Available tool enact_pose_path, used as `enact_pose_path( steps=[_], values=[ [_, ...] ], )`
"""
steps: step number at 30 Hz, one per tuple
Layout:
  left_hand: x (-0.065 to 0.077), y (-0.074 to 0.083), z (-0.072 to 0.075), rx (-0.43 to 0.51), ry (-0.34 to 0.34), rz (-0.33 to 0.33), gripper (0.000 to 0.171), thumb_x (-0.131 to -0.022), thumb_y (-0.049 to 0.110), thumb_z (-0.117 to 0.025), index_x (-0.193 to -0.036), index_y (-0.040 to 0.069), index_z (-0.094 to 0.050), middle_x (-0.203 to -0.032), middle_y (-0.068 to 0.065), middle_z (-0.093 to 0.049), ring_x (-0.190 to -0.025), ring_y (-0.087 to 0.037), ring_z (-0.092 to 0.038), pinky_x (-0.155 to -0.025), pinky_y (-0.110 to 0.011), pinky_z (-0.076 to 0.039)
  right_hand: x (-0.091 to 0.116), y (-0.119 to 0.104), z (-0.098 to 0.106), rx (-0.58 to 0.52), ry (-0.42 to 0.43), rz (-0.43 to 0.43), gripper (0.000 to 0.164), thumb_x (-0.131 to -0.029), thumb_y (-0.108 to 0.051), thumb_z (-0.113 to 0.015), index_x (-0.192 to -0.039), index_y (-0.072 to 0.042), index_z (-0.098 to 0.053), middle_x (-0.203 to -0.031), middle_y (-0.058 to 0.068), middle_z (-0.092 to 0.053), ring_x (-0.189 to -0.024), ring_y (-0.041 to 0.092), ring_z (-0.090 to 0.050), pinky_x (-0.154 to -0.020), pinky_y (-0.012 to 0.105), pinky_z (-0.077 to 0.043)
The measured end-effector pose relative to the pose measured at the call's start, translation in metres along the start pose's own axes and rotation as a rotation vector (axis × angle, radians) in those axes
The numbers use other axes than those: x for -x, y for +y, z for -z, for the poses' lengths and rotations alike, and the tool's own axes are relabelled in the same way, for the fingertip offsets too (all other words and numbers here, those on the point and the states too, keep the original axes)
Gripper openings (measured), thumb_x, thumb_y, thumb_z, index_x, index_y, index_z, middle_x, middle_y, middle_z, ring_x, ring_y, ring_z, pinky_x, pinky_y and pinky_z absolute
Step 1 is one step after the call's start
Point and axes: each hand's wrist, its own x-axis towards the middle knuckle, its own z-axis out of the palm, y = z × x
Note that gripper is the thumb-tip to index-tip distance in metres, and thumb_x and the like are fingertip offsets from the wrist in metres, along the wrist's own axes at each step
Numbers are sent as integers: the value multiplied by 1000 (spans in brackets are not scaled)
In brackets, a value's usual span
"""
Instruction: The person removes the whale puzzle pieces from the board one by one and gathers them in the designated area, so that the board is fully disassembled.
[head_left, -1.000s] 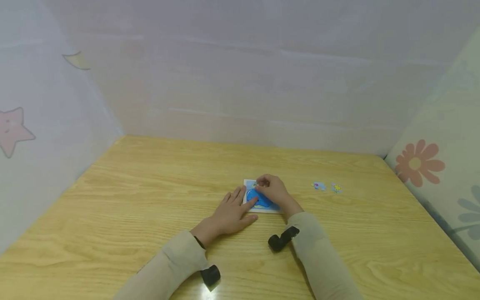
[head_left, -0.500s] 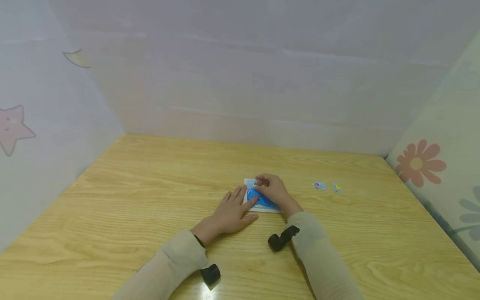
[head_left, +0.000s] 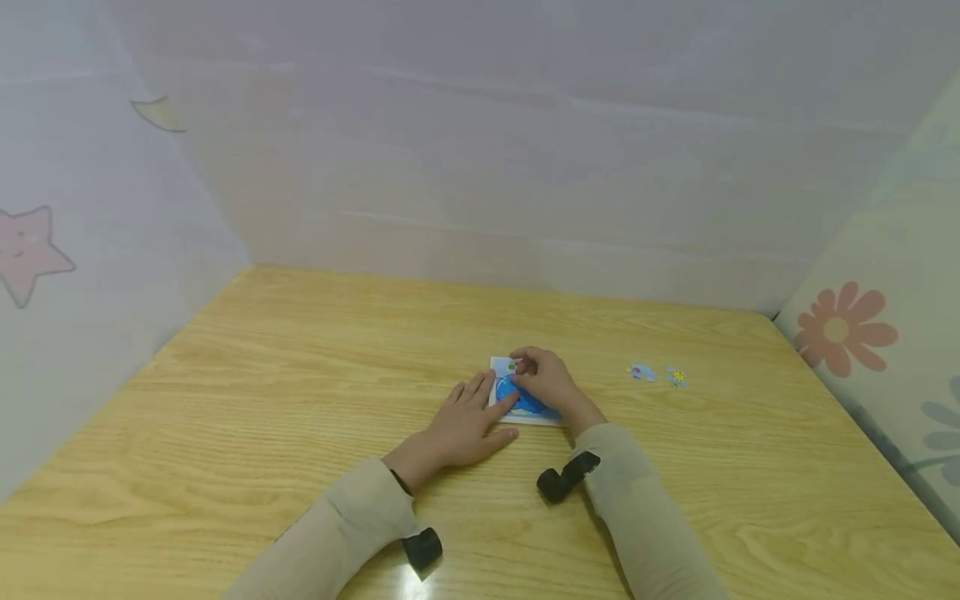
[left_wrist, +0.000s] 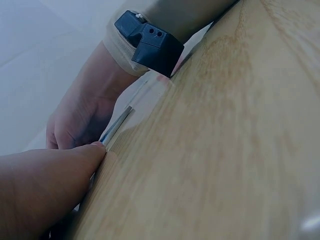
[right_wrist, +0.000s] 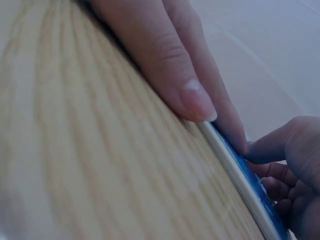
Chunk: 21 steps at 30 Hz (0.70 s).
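A small white-edged puzzle board (head_left: 525, 421) with a blue sea-animal picture lies flat on the table. My left hand (head_left: 465, 425) rests spread at its left side, index finger reaching over the picture, thumb at the near edge. In the right wrist view the left thumb (right_wrist: 195, 100) sits right against the board's side. Over the board's upper part is my right hand (head_left: 547, 379), thumb and fingers curled together around a small puzzle piece (head_left: 512, 367) mostly hidden by the fingertips. The left wrist view shows the right hand (left_wrist: 75, 120) low behind the board's edge (left_wrist: 117, 125).
Two loose puzzle pieces lie right of the board, one light blue with a pink mark (head_left: 642, 372), the other with a yellow sun-like shape (head_left: 677, 377). The wooden table (head_left: 337, 350) meets pale cloth walls (head_left: 480, 183) at the back and sides.
Both hands keep nearly the same place on the board. The right fingers shift very slightly, and the whole view drifts a little.
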Motion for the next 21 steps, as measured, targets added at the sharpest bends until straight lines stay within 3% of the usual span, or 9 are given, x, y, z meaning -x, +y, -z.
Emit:
enact_pose_path(
  steps=[14, 19, 21],
  values=[
    [-3, 2, -2, 8, 12, -15, 58, -89, 51, -28, -138, 20, -24, -141, -19, -2, -127, -31, -1, -98, -49, -7, 0, -1, 1, 70, 25, 13, 27, -81, -7, -60, -107, -2, -59, -78, 1, -56, -76, 17, -52, -74, 34, -43],
    [-3, 1, -2, 5, 12, -12, 58, -89, 51, -28, -138, 20, -24, -141, -19, -3, -127, -32, -1, -98, -49, -8, -1, 0, 4, 30, 44, 12, 28, -80, -7, -61, -107, -2, -59, -79, 2, -58, -75, 16, -53, -73, 32, -43],
    [-3, 2, -2, 2, 14, -11, 57, -89, 51, -28, -138, 20, -24, -141, -19, -3, -127, -31, -2, -98, -49, -8, 0, 1, 7, -21, 39, -12, 28, -80, -7, -61, -108, -3, -59, -80, 3, -58, -71, 17, -52, -66, 31, -44]
  ],
)
